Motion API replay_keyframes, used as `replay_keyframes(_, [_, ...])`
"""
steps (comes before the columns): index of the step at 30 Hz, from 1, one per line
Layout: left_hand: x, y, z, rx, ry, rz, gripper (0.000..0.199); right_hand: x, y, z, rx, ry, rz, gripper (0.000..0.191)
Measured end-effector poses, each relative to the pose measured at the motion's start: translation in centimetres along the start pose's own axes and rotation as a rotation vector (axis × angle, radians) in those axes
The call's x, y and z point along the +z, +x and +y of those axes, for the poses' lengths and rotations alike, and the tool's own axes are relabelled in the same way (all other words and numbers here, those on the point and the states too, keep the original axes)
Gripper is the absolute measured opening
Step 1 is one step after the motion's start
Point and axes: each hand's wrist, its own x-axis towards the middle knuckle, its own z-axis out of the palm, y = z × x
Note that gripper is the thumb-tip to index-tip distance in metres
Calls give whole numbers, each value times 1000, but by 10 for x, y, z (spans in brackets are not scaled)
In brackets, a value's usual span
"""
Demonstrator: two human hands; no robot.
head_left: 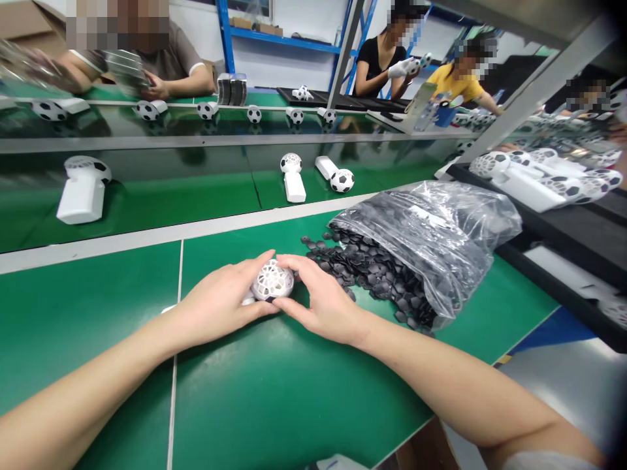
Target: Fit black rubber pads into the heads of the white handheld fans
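While both hands cup the white lattice ball (272,281) on the table (294,391), left hand (220,303) and right hand (321,300) grasp opposite sides, black pieces (377,274) just right of it

On a green table (274,398), the left hand (220,303) and right hand (323,303) cup a white lattice ball (272,282) between them. Just beside the right hand, a clear plastic bag (441,228) spills small black pieces (372,267) onto the table.
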Motion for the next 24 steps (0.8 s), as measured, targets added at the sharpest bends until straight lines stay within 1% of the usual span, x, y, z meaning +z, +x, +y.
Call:
replay_keyframes(6, [-1,-1,0,4,-44,23,64,1,2,-1,50,57,7,43])
replay_keyframes(11, [-2,0,6,-78,-51,35,59,1,4,-3,84,58,15,45])
replay_keyframes(13, [-2,0,7,-95,-59,43,60,-3,8,2,108,73,-5,43])
replay_keyframes(15, [1,1,7,-109,-68,63,63,-10,14,14,146,61,-20,33])
replay_keyframes(16, [2,1,7,-115,-68,68,66,-14,18,22,166,11,-13,27])
replay_keyframes(17, [3,1,7,-119,-61,68,68,-18,21,30,188,-91,12,23])
replay_keyframes(19, [6,1,7,-117,-37,53,70,-25,27,47,219,-387,49,22])
replay_keyframes(21, [6,1,7,-92,-23,33,67,-29,30,58,228,-627,-9,21])
replay_keyframes(24, [2,1,6,-29,12,33,59,-30,31,61,196,-784,-167,17])
